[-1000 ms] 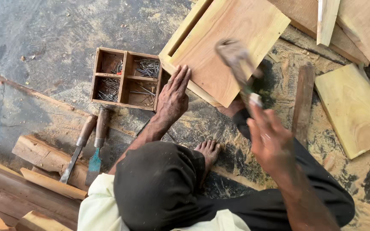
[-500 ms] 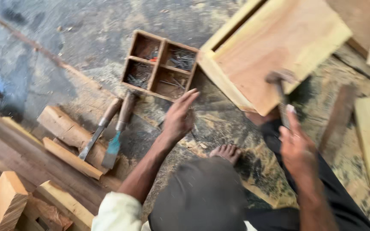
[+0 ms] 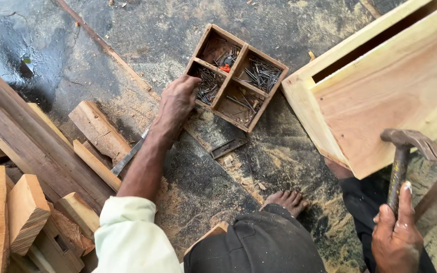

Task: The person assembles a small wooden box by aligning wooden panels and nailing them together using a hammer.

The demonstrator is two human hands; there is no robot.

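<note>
— What had moved since the frame before?

— From my remote seat I saw the left hand (image 3: 179,101) leave the sawdusty floor (image 3: 127,45) and reach up to the nail tray (image 3: 236,76). The view had swung too, so the tray sat nearer the middle and the box (image 3: 380,96) slid off to the right.

— How far along did the work look?

— I judged it midway. The pale wooden box was already put together at the corner I could see, with its rim and bottom panel in place. The hammer (image 3: 400,162) was raised off the wood, not striking, and the hand was at the nails (image 3: 209,87), so more nailing seemed left.

— And the hands' pose?

— The left arm stretched forward, palm down, its fingers curled into the tray's near-left compartment, touching the nails there. I could not tell whether that grip had closed on a nail. The right hand (image 3: 395,235) was clamped round the hammer's handle low down, thumb up along it, head hovering just beside the box's near edge.

— Anything else close by?

— Offcuts (image 3: 97,131) lay left of the forearm, and a bare foot (image 3: 287,199) rested below the tray.
</note>
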